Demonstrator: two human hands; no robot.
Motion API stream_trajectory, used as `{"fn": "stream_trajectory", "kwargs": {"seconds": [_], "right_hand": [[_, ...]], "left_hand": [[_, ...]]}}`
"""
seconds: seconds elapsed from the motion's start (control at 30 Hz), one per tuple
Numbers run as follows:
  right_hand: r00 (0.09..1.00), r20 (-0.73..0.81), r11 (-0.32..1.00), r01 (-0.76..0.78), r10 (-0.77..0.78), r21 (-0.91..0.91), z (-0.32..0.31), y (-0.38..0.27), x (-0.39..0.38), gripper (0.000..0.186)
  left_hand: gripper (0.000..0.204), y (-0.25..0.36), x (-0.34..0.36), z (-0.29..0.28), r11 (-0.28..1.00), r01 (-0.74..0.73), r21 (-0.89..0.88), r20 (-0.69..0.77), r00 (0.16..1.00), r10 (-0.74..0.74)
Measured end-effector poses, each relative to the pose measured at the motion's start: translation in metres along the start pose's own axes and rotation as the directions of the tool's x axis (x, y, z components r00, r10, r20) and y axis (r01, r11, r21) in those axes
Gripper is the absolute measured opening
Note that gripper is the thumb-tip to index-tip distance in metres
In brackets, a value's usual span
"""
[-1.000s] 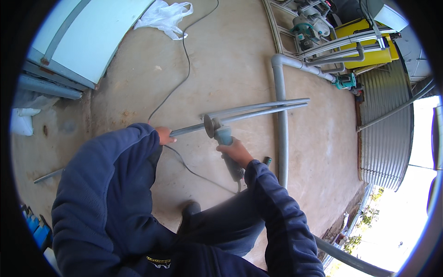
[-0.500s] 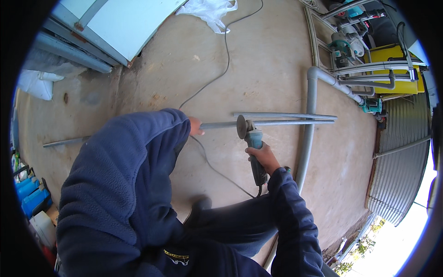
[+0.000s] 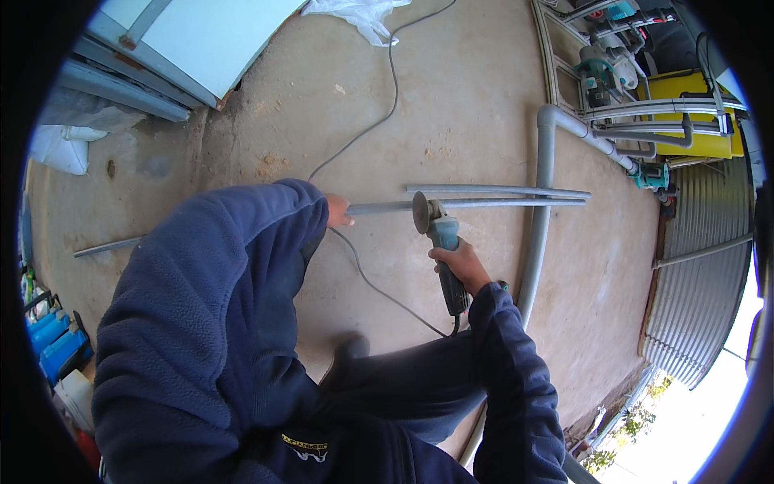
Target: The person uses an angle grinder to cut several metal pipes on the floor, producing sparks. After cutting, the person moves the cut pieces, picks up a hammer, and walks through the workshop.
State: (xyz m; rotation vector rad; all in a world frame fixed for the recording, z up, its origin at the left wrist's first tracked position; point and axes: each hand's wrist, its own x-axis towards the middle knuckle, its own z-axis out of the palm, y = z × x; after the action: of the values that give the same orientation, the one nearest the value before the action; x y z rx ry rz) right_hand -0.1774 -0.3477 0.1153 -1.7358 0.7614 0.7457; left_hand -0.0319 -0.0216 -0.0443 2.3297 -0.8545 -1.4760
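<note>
My right hand (image 3: 463, 264) is wrapped round the body of a teal and black angle grinder (image 3: 445, 234). The grinder's round disc faces left, over or right beside a long grey metal pipe (image 3: 492, 203); whether it touches I cannot tell. My left hand (image 3: 338, 210) grips that pipe to the left of the disc, partly hidden by my sleeve. The pipe reaches on past my left arm, where its far-left end (image 3: 105, 248) shows. A second, shorter pipe (image 3: 476, 189) lies just beyond it. Both rest across a thick grey plastic pipe (image 3: 540, 234) at their right ends.
The grinder's cord (image 3: 379, 294) runs behind my left hand and away over the concrete floor. A white plastic bag (image 3: 359, 14) lies at the far edge. Pumps on a frame (image 3: 601, 77) stand at far right, corrugated sheet (image 3: 701, 266) at right, blue cases (image 3: 60, 343) at left.
The view has shifted slightly, so the pipes and floor sit a little higher in the picture. Both hands keep their holds, and the grinder stays by the pipe.
</note>
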Motion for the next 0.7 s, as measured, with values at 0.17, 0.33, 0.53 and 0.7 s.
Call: {"fn": "stream_trajectory", "kwargs": {"seconds": [0.17, 0.33, 0.53, 0.7], "right_hand": [[1.0, -0.001, 1.0, -0.005, 0.005, -0.024, 0.0, 0.0005, 0.0016, 0.051], [1.0, -0.003, 0.999, -0.005, 0.005, -0.034, 0.0, 0.0007, 0.0023, 0.051], [1.0, -0.008, 0.999, -0.008, 0.008, -0.044, -0.0001, -0.0007, 0.0014, 0.051], [0.999, 0.015, 0.999, -0.028, 0.028, -0.041, -0.0002, -0.0011, 0.0023, 0.045]], "left_hand": [[0.062, 0.0002, -0.0002, -0.0008, 1.0, 0.007, -0.001, 0.001, 1.0, -0.007], [0.061, -0.0003, 0.0006, -0.0002, 1.0, -0.005, -0.015, -0.008, 1.0, 0.005], [0.06, -0.0012, 0.0026, 0.0019, 1.0, -0.012, -0.006, -0.014, 1.0, 0.012], [0.058, -0.0015, 0.0011, 0.0018, 0.999, -0.034, -0.029, -0.032, 0.999, 0.033]]}}
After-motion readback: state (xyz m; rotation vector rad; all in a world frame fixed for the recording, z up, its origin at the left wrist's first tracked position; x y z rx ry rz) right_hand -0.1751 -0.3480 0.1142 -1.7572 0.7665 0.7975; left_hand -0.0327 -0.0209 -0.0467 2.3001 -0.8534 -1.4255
